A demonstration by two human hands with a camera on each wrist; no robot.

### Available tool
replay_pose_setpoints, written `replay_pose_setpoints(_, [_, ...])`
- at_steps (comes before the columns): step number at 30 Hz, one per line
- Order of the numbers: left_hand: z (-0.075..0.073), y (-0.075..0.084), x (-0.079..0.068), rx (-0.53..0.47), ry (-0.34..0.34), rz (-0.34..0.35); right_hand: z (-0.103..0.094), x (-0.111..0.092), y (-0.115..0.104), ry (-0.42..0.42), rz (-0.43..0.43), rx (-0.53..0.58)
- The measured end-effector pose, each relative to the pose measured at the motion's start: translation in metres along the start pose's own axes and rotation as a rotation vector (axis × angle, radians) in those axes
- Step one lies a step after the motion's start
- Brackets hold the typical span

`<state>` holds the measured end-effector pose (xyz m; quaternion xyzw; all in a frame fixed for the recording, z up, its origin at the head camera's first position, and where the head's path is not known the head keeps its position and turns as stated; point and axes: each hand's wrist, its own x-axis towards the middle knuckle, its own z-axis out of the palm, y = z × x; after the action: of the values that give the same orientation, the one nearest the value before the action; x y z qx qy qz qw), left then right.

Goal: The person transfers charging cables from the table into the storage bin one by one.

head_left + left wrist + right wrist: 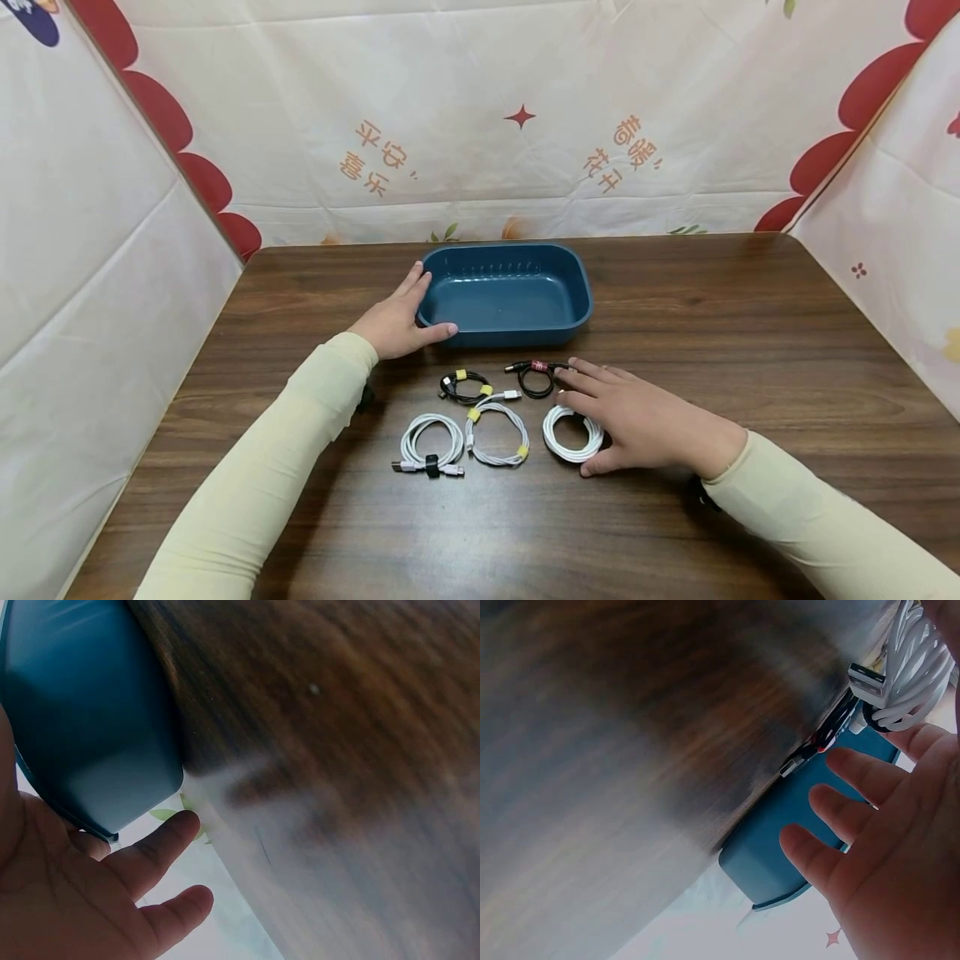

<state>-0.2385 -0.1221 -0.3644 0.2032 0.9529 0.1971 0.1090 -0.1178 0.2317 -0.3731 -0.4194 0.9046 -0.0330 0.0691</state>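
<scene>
Left hand (397,323): fingers spread and nearly straight at the left end of a blue plastic basin (510,338), thumb along its front rim; the contact probably steadies it. Right hand (645,417): open and empty, fingers apart over the worktop (720,325), fingertips and thumb flanking a coiled white cable (551,435); whether they touch it cannot be told. Beside this coil lie a white cable with yellow ties (491,459) and, farthest left, a white cable with a black strap (406,442). Nearer the basin are a black cable with yellow ties (468,399) and a black cable with a red tag (536,395). The fastenings presumably keep the loops from springing loose. Marks on the tag are too small to read; no brand is legible. Orange lettering (393,155) on the cloth backdrop (480,50) reads 平安喜乐 at left.
</scene>
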Motion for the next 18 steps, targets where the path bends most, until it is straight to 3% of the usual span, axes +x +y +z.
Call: replay_pose_setpoints(18, [0.001,-0.002,0.000,0.000,0.002,0.001,-0.012,0.001,-0.001,0.048,0.007,-0.028])
